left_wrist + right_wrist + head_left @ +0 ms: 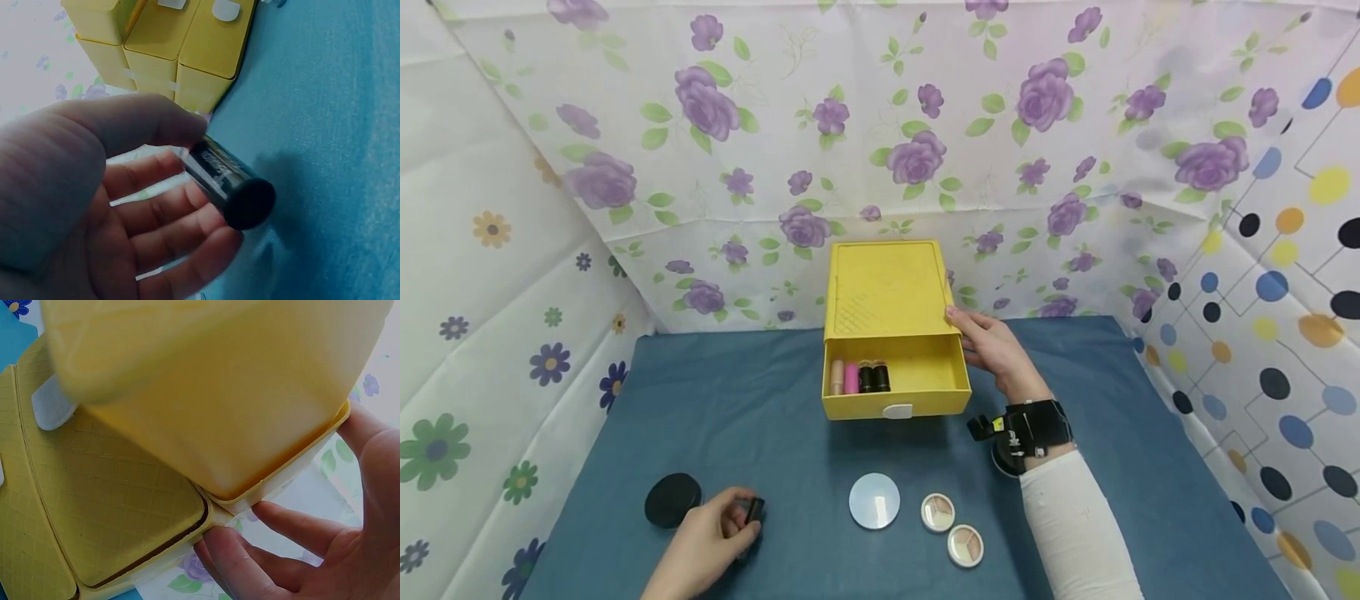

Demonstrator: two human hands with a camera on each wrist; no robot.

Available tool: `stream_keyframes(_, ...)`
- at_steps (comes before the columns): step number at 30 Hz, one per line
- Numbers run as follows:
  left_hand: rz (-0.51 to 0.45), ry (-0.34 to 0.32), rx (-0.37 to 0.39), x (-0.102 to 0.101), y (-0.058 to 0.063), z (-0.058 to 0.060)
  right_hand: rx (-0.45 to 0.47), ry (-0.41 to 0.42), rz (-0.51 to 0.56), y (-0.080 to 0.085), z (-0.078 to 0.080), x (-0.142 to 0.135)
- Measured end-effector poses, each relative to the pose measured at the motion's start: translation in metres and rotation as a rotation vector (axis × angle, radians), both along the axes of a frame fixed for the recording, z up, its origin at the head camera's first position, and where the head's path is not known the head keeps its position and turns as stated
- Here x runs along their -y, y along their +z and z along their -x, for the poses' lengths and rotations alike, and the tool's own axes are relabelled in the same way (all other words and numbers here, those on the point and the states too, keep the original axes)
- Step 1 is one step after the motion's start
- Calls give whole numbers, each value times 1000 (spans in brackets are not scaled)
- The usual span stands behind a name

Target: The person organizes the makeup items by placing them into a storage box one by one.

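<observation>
My left hand [707,537] pinches a black lipstick tube [226,178] low over the blue cloth at front left; in the left wrist view the thumb lies on one end and the fingers are behind it. A yellow drawer box [887,287] stands at the back centre. Its top drawer [857,406] is pulled out, with several lipstick tubes [851,378], pink, beige and black, upright along its left side. My right hand [996,346] rests against the box's right side, thumb at the top edge and fingers extended along the wall.
A black round compact [673,500] lies left of my left hand. A pale round compact [874,501] and two small three-colour palettes [937,512] lie front centre. A dark round thing [1004,458] is partly hidden under my right wrist. Patterned cloth walls [917,158] enclose the table.
</observation>
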State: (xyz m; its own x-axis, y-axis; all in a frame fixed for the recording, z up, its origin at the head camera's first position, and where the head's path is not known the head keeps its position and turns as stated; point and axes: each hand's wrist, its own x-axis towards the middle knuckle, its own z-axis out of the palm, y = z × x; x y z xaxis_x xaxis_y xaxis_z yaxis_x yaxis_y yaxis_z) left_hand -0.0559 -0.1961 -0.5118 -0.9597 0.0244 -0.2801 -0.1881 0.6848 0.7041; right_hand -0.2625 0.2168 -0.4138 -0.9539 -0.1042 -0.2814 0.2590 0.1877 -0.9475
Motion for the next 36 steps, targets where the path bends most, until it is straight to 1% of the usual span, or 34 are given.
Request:
stream_keyframes(5,-50,-14,-93,-4,4,2,-7,-3,7,-2,0,0)
stream_keyframes(7,-75,-7,-119,-6,7,2,-10,1,5,-3,0,0)
stream_keyframes(11,-105,29,-165,-14,11,4,4,-8,-2,-5,0,0)
stream_keyframes(16,-158,66,-256,-22,17,8,-4,-3,-4,-3,-1,1)
stream_keyframes(21,-193,85,-330,-31,28,12,-3,-2,2,-1,-1,2)
stream_keyframes(28,-271,123,-375,-44,45,19,7,-9,6,-3,1,2)
stream_keyframes(31,-314,113,-410,-49,51,23,-1,-10,2,-4,1,2)
stream_keyframes(36,-375,86,-493,-60,65,30,-2,-8,10,-3,0,2)
